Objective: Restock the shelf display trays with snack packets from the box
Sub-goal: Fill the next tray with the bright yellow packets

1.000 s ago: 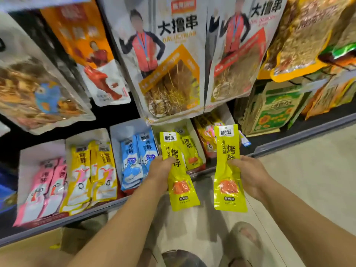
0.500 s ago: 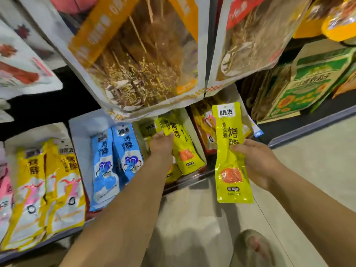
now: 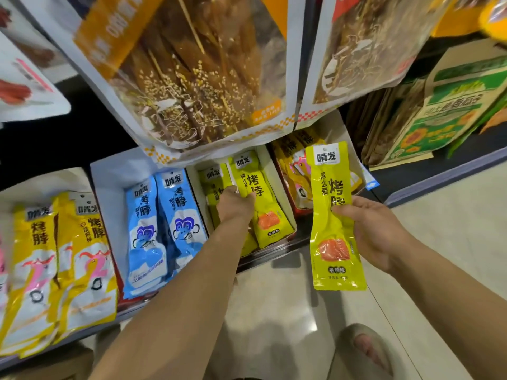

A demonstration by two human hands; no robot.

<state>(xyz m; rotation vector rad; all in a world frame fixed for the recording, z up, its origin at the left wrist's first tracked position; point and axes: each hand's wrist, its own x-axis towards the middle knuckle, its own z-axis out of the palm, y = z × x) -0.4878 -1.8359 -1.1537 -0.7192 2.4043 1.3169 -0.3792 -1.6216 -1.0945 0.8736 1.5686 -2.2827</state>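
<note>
Lime-green snack packet (image 3: 262,200), orange window near its lower end, lying lengthwise in the white cardboard display tray (image 3: 277,180) on the bottom shelf, its top tucked under the hanging bags above; the left hand (image 3: 235,204) grips it at the left edge, fingers curled over the printed face. A second lime-green packet (image 3: 213,185) lies beside it in the same tray, partly hidden by that hand. A matching packet (image 3: 333,223) is held upright in front of the shelf, over the floor and clear of the tray, by the right hand (image 3: 377,233), thumb and fingers pinching its right edge at mid-length. Next tray to the left (image 3: 108,185): two blue packets (image 3: 164,223) with a monkey face. Further left: yellow packets (image 3: 55,256) (print partly blurred). Next tray to the right: orange-yellow packets (image 3: 293,167), largely behind the held packet. Above: large clear skewer-snack bags (image 3: 197,78) hanging. Far right: a sunflower-seed carton (image 3: 452,105). Below: pale floor tiles (image 3: 452,229) and a sandalled foot (image 3: 365,349).
</note>
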